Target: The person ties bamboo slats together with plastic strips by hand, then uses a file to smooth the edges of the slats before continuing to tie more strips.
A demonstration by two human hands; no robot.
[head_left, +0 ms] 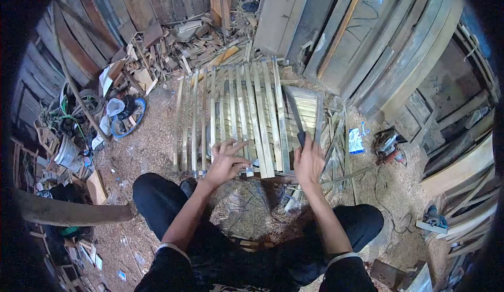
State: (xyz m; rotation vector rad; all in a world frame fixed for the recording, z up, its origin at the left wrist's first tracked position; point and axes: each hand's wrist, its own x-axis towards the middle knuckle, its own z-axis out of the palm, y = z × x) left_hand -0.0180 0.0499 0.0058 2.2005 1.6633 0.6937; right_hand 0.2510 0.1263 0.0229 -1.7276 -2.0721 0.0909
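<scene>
Long, narrow wooden slats (256, 119) lie side by side in front of me, their near ends pointing towards my knees. My left hand (226, 163) is over the near ends of the middle slats, palm down, fingers apart and stretched to the right. In my right hand (308, 163) is a long-bladed knife (295, 111), gripped by its black handle. Its dark blade points away from me along the right side of the slats. Beneath and to the right of the blade, a panel of pale strips (307, 108) shows.
Scrap wood (194, 45) is heaped at the back. Boards (367, 45) lean at the right. A power tool (388, 145) sits on the shavings-covered floor (157, 145) at right, and a blue basin (128, 121) at left. A thick beam (79, 208) juts in beside my left knee.
</scene>
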